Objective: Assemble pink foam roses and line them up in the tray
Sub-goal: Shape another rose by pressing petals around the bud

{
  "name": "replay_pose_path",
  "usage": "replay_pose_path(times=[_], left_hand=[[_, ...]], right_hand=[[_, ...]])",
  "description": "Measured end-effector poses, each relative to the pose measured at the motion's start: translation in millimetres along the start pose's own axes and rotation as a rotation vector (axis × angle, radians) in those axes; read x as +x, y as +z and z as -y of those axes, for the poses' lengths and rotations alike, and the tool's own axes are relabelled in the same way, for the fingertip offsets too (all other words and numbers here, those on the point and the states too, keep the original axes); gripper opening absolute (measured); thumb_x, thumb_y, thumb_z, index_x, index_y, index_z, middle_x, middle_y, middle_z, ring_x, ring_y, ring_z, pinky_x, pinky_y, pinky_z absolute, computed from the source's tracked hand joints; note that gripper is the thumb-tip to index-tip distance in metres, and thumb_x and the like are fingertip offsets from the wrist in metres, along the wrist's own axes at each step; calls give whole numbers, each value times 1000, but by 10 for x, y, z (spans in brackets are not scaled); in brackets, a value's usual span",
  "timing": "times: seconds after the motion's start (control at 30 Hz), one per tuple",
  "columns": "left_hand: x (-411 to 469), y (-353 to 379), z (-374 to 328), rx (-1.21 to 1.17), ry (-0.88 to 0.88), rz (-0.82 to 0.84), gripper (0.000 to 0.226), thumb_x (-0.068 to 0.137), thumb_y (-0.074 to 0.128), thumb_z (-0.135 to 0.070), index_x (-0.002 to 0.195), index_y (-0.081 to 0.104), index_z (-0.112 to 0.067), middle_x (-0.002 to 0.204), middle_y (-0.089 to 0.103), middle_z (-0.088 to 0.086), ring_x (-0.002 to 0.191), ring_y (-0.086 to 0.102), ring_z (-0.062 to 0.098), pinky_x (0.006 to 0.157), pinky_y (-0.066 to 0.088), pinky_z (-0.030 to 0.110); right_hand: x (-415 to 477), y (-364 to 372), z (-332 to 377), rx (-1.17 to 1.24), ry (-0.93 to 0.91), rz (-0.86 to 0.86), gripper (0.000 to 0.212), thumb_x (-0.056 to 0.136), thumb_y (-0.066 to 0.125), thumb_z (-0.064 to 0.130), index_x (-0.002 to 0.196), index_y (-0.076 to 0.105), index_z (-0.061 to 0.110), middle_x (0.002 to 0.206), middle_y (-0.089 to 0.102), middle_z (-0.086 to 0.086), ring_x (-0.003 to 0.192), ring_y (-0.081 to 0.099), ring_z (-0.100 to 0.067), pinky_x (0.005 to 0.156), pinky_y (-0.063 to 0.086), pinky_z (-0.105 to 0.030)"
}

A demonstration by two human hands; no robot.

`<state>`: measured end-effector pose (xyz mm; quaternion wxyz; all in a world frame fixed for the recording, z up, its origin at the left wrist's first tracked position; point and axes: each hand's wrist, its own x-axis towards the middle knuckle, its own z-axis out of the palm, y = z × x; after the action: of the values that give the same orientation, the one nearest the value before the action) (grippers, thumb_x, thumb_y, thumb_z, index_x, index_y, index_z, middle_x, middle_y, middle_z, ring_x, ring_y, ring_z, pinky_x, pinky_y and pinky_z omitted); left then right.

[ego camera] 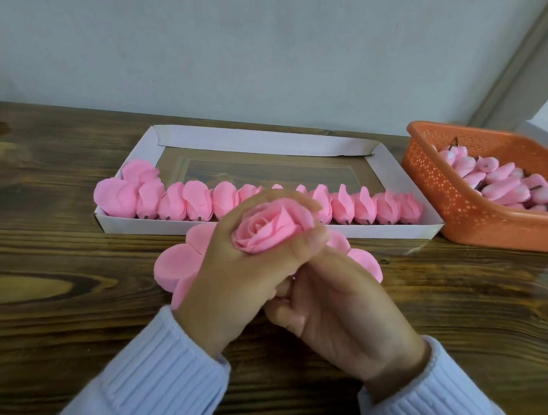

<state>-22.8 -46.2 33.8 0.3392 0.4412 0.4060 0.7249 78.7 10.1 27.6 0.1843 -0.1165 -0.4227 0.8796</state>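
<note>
Nearest the camera, two pale ribbed sleeves (pixel 162 376) reach forward over the dark wooden bench (pixel 40 274). The left hand (pixel 241 269) is wrapped around one pink foam rose (pixel 270 231), its fingers closed about the outer petals so the spiral bloom faces up and toward the camera. The right hand (pixel 340 309) sits just beside and partly under the left, fingers curled in against the rose's base and thumb pressing the petal edge; what it grips below is hidden.

Under the hands, flat pink petals (pixel 176 264) lie on the bench. About three rounded lobes show on the left and two on the right; the rest is covered.

Just behind them stands one shallow white tray (pixel 269 142), its long side toward the person. A single row of finished roses (pixel 184 202) lies along its near wall, touching side by side, short dark stems pointing to the near edge. About fourteen can be counted, though the hands hide the middle of the row, and one more bloom rests behind the left end. The rest of the tray floor is bare.

Far right, one orange perforated basket (pixel 451 200) holds a heap of pink buds (pixel 505 184), too jumbled to count. No writing can be read.
</note>
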Motion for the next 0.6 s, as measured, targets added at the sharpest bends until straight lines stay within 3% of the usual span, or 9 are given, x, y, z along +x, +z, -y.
replay_pose_path(times=[0.1, 0.23, 0.33, 0.43, 0.5, 0.6], left_hand=[[16, -5, -4, 14, 31, -26, 7, 68, 73, -24, 74, 69, -25, 79, 67, -7, 63, 62, 2, 51, 47, 11], [-9, 8, -14, 23, -21, 32, 13, 68, 74, -24, 79, 70, -28, 72, 65, -10, 42, 53, -2, 39, 42, 12], [-21, 12, -14, 51, -84, 31, 12, 68, 72, -31, 79, 72, -26, 65, 66, -9, 36, 46, 1, 35, 39, 14], [-5, 6, -8, -14, -121, -25, 8, 65, 73, -34, 68, 71, -27, 84, 71, -6, 60, 63, 11, 41, 46, 20], [11, -7, -5, -9, -88, -24, 7, 64, 73, -32, 64, 68, -27, 87, 70, -6, 80, 66, 20, 52, 52, 25], [4, -5, -27, 28, -14, 35, 9, 65, 74, -25, 67, 66, -30, 91, 70, -7, 93, 68, 10, 61, 52, 21]], right_hand=[[1, -7, -6, 79, -4, 62, 33, 84, 54, 25, 111, 51, 7, 77, 58, -3, 67, 58, -10, 49, 39, -18], [19, -4, -28, 17, -38, -17, 17, 92, 49, 23, 98, 53, 7, 69, 50, -5, 58, 52, -8, 46, 32, -18], [25, -6, -40, -65, -37, -68, 24, 98, 43, 24, 88, 57, 7, 62, 51, -3, 55, 52, -8, 47, 34, -17], [14, 12, -16, 38, -39, 16, 23, 90, 50, 29, 97, 66, 15, 68, 58, 1, 59, 56, -7, 51, 41, -18], [6, 8, -2, 103, -61, 86, 26, 85, 55, 26, 107, 62, 14, 77, 60, 1, 66, 55, -8, 55, 38, -19], [18, -3, -24, 60, -84, 52, 35, 84, 58, 22, 113, 54, 2, 89, 48, -16, 68, 52, -13, 55, 40, -21]])
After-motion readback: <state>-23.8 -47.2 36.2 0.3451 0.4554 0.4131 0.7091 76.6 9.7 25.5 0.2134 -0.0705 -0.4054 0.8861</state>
